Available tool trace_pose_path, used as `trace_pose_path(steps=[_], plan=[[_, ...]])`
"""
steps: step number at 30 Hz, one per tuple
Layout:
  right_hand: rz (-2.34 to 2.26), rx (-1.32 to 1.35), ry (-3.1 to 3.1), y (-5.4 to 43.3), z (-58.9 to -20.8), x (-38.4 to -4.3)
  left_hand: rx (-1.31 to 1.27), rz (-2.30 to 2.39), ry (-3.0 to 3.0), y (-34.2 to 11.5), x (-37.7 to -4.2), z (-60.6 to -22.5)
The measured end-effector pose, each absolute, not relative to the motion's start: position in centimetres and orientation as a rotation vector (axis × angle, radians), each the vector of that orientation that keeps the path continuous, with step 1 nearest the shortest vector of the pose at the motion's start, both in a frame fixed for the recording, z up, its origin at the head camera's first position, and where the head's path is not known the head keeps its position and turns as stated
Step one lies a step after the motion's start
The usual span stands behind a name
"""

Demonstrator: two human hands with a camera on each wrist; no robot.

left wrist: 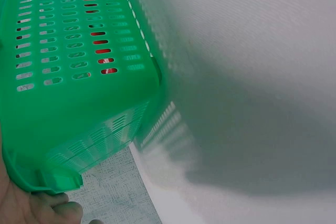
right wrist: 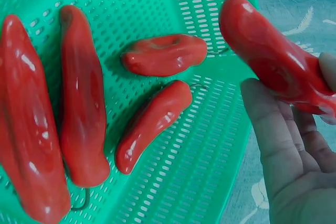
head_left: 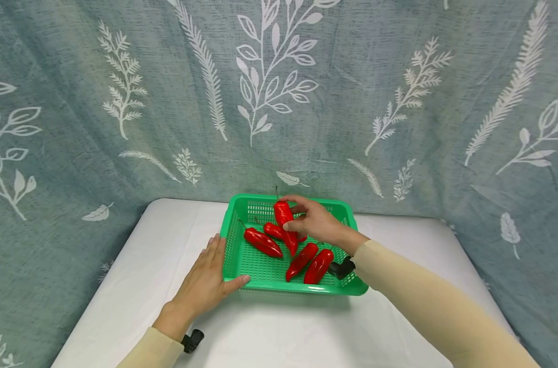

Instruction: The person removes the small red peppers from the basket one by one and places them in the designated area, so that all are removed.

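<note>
My right hand point(head_left: 317, 222) pinches a glossy red chili pepper point(head_left: 283, 212) between thumb and fingers, raised over the green basket point(head_left: 302, 289). The pepper hangs with its thin stem up and its pointed tip down. In the right wrist view the held pepper point(right wrist: 262, 48) shows at the right, above the basket's edge. Several more red peppers point(head_left: 262, 242) lie on the basket floor, two of them near its front right. My left hand point(head_left: 200, 281) rests at the front left corner, fingers straight along the left side and thumb over the front rim.
The basket, with slotted walls point(left wrist: 73, 35), stands on a white-covered table point(head_left: 279, 332) near its back edge. A grey-green curtain point(head_left: 279, 163) with white leaf prints hangs behind and at both sides. Each wrist carries a small black camera point(head_left: 342, 268).
</note>
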State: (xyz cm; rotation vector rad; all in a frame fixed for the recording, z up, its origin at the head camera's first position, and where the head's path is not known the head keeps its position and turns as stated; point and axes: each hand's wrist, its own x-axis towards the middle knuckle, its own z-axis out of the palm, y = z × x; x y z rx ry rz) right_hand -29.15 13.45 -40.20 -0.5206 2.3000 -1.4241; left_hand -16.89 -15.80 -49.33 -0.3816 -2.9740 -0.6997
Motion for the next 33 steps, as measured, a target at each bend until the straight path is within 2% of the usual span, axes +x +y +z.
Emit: trace_pose_path(steps=[16, 33], plan=[[-1.49, -0.474, 2.307, 16.0, -39.0, -27.9, -0.406, -0.705, -2.955, -15.8, -16.8, -49.3], [-1.518, -0.368, 2.323, 19.6, -39.6, -26.0, -0.392, -0.781, -2.983, -15.9, -16.8, -49.3]])
